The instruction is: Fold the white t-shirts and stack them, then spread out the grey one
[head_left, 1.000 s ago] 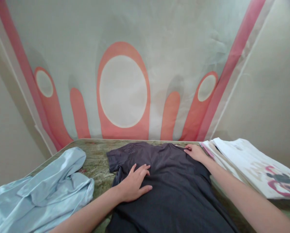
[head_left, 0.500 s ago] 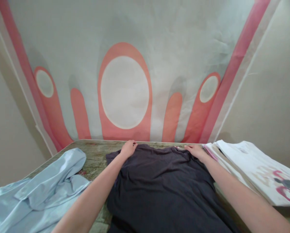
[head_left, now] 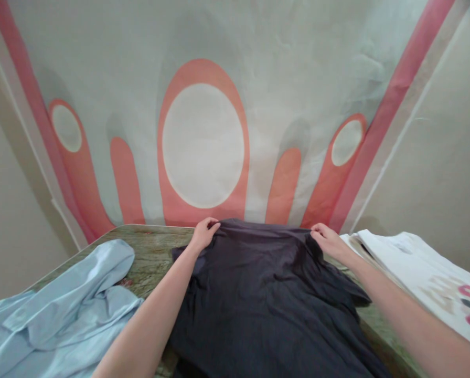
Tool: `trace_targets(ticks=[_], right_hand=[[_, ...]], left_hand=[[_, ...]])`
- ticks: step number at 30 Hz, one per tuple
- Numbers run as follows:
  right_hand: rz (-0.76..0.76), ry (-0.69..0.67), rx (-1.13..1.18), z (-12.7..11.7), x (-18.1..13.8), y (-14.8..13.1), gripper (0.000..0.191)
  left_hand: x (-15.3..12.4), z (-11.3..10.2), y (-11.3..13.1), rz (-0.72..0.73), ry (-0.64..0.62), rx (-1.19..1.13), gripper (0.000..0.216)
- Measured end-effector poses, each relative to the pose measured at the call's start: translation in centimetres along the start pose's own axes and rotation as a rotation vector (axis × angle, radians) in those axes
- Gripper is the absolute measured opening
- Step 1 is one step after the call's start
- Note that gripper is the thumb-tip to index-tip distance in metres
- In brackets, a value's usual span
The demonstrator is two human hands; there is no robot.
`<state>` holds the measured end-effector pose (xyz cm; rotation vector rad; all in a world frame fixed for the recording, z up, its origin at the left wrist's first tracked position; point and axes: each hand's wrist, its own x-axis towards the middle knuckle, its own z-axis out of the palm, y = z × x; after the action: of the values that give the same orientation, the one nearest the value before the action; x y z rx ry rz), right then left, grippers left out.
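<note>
Fingers (head_left: 213, 222) of left hand (head_left: 202, 234) and right hand (head_left: 331, 244) both pinched on dark shirt (head_left: 266, 289), one near each end of its upper edge, fabric stretched nearly straight between them. Shirt spread mid worktop (head_left: 152, 257), body creased, running toward the wearer and out of the bottom of view; upper edge overlaps the worktop's far edge in view. Worktop: weathered wood-grain look, greenish brown, pale rim, rounded far-left corner, small reddish patch beside the light blue garment (head_left: 73, 315). That garment lies rumpled on the left, near left forearm. Folded white shirt (head_left: 412, 273) with printed figure on the right, atop other folded cloth, beyond right forearm. Room: grey-green backdrop (head_left: 298, 52) behind, coral upright shapes, big white oval (head_left: 203, 147) centre, pink side bands, faint wrinkles upper right; plain beige-grey walls either side.
</note>
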<state>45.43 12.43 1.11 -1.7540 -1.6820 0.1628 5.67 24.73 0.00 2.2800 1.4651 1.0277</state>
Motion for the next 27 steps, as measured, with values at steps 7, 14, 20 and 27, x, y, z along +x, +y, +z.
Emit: trace_targets(ticks=[7,14,20,27], right_hand=[[-0.078,0.059,0.145,0.0,4.3,-0.4,0.021],[0.182,-0.005,-0.006,2.5,3.9,3.8,0.024],[0.308,-0.091,-0.18,-0.4,-0.7,6.7,0.015],[0.203,-0.302,-0.182,-1.7,-4.5,5.5,0.013]], left_hand=[[2.1,-2.2,1.2,-0.012,0.015,0.07,0.027],[-1.2,1.5,7.9,0.051,-0.253,0.215,0.03],[-6.0,5.5,16.4,0.429,-0.795,0.215,0.053],[-9.5,10.0,18.1,0.494,-0.624,0.176,0.062]])
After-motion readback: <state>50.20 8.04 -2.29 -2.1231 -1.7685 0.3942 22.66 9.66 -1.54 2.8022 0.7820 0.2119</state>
